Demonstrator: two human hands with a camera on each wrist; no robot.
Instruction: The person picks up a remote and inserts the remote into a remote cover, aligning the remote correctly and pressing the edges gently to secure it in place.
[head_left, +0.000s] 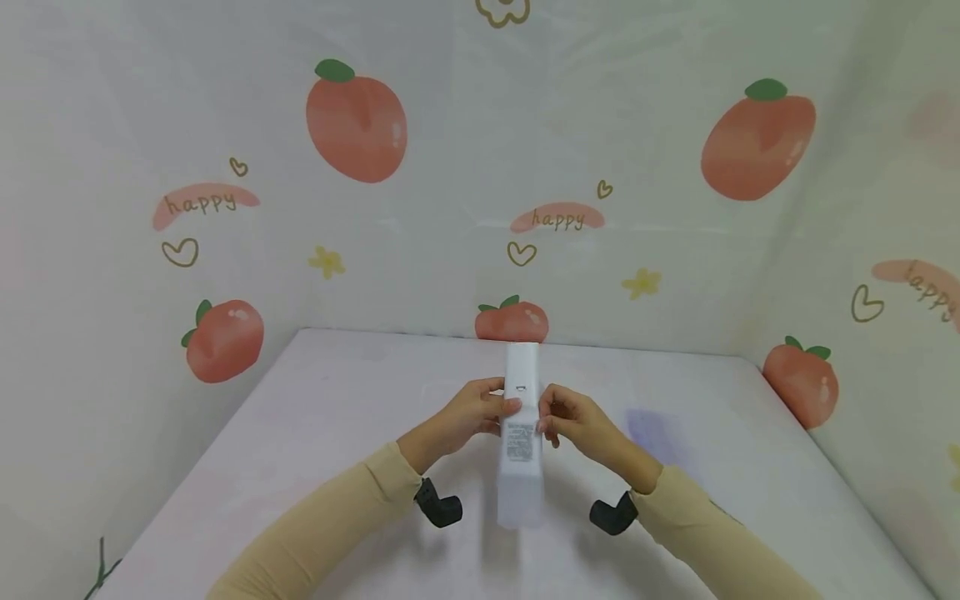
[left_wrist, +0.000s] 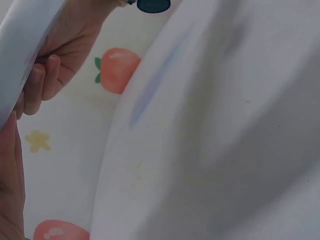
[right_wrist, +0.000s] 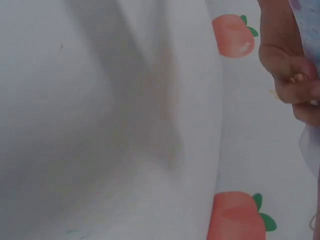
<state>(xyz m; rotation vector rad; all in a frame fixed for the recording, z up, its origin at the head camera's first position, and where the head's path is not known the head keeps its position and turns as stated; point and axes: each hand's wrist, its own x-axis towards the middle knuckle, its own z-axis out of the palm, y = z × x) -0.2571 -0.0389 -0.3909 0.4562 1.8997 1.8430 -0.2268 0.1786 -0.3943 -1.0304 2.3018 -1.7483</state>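
A long, narrow white box-like item (head_left: 521, 485) with a small dark mark and a block of grey print stands out above the table in the head view; its exact kind is unclear. My left hand (head_left: 468, 414) grips its left side, thumb across the front and fingers partly hidden behind. At its right edge, my right hand (head_left: 581, 423) pinches with thumb and bent fingers. The left wrist view shows the item's pale side (left_wrist: 22, 42) running down the left edge, the right hand (left_wrist: 62, 57) curled against it. A hand (right_wrist: 285, 75) with bent fingers appears in the right wrist view.
A white-covered table (head_left: 360, 375) lies beneath both arms, with a faint purple patch (head_left: 652, 433) to the right. A white curtain (head_left: 450, 125) printed with peaches, hearts and flowers encloses the back and sides. Black wrist cameras (head_left: 441, 507) hang below the sleeves.
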